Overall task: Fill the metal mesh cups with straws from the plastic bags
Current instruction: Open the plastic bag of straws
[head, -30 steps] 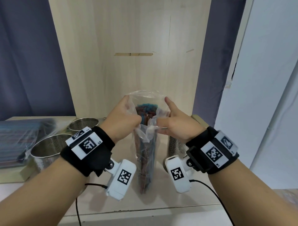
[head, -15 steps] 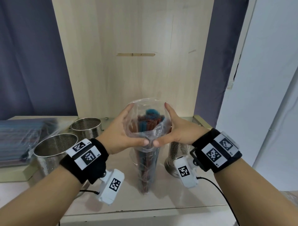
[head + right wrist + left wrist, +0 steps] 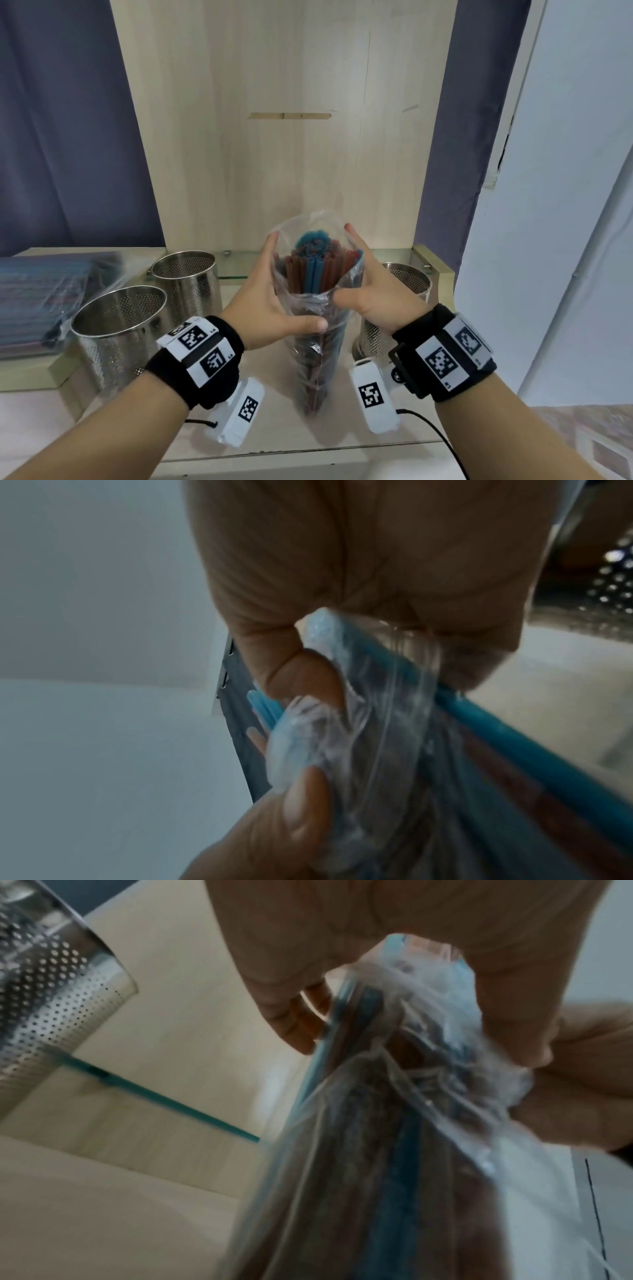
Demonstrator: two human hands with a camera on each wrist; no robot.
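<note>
A clear plastic bag (image 3: 318,346) of blue and red-brown straws (image 3: 313,260) stands upright on the wooden shelf (image 3: 274,428) in the middle of the head view. My left hand (image 3: 270,308) holds its left side, thumb across the front. My right hand (image 3: 373,294) holds the right side. The plastic is bunched below the straw tops, which stick out of the bag's open mouth. In the left wrist view, my left hand (image 3: 377,920) grips the crumpled bag (image 3: 394,1150). In the right wrist view, my right hand (image 3: 359,547) pinches the bag (image 3: 394,750). Three mesh cups look empty.
Two perforated metal cups stand to the left, one near (image 3: 118,329) and one further back (image 3: 186,277). A third cup (image 3: 409,284) is half hidden behind my right hand. More bagged straws (image 3: 44,294) lie flat at far left. A wooden back panel (image 3: 291,137) rises behind.
Both hands slid down the bag and pushed the plastic lower, so more of the straw tops show. My thumbs, which met in front, have drawn apart.
</note>
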